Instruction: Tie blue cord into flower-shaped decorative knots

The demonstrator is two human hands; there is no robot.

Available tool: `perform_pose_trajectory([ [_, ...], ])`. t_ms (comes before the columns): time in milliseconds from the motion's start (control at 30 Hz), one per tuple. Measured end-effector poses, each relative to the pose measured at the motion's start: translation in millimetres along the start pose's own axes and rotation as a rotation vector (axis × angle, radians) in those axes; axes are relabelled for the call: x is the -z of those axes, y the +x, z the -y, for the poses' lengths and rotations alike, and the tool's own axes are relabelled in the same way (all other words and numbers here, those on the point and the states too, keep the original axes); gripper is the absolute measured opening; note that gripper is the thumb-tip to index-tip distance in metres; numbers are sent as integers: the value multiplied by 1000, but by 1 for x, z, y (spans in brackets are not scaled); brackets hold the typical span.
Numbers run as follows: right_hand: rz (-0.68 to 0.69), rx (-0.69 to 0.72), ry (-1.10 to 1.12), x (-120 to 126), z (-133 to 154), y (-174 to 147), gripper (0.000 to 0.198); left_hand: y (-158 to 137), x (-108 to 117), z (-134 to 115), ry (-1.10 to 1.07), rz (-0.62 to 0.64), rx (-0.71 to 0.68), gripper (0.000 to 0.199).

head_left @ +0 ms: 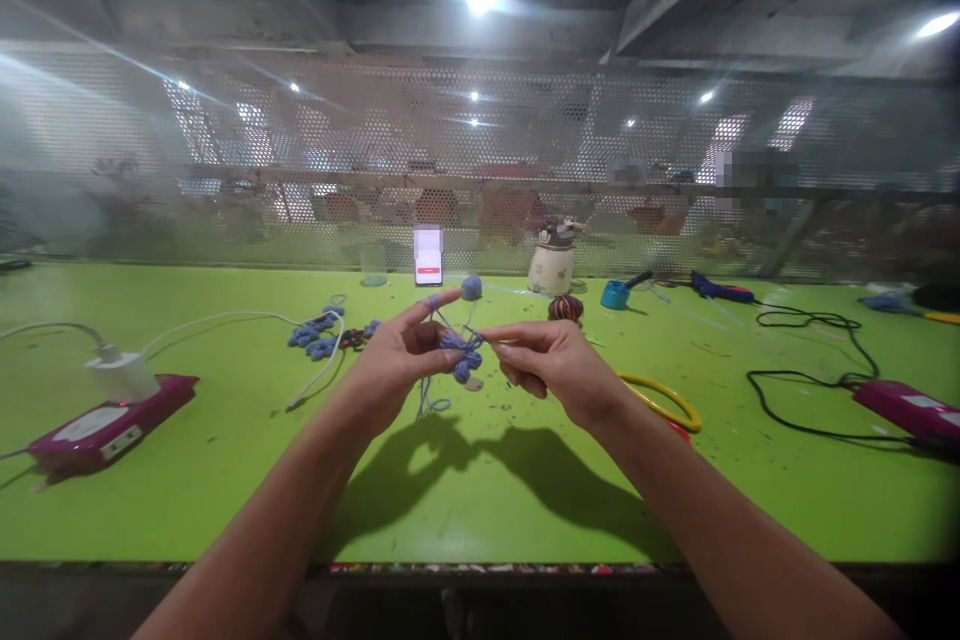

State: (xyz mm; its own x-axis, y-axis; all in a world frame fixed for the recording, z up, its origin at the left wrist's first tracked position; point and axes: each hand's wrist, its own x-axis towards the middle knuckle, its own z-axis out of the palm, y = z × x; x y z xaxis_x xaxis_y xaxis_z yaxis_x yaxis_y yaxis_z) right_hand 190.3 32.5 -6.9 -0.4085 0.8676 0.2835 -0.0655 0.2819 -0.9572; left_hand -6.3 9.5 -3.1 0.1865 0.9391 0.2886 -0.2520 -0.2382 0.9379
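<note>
Between the thumb and fingers of my left hand (397, 355) is a small blue-purple crochet flower (465, 360) with puffy petals. A strand of the same yarn runs over its raised index finger, and a loose tail (433, 407) hangs below the flower. My right hand (555, 360) is closed in a pinch at the flower's right edge, on what looks like a thin crochet hook (486, 336), mostly hidden by the fingers. Behind the hands sits a blue-purple yarn ball (471, 288), with a strand leading down towards the flower.
On the green table (247, 490) lie crocheted pieces (315, 335), a white cable, two purple power strips (112, 425), a multicoloured yarn ball (565, 308), a yellow ring (679, 410) and a glue gun (721, 288). A phone (428, 257), a glass and a jug (551, 265) stand behind.
</note>
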Motion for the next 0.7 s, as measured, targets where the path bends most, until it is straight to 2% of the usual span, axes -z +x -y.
perform_pose_trajectory([
  [167, -16, -12, 8, -2, 1, 0, 33, 1, -1, 0, 25, -48, 63, 49],
  [467, -39, -32, -23, -1, 1, 0, 30, -1, -6, 0, -15, -109, -9, 45],
  [533, -38, -37, -6, -2, 1, 0, 29, -1, -7, 1, -9, -119, -16, 49],
  [700, -12, -62, 16, -3, 1, -1, 31, -2, -8, -1, 95, -63, -13, 76],
])
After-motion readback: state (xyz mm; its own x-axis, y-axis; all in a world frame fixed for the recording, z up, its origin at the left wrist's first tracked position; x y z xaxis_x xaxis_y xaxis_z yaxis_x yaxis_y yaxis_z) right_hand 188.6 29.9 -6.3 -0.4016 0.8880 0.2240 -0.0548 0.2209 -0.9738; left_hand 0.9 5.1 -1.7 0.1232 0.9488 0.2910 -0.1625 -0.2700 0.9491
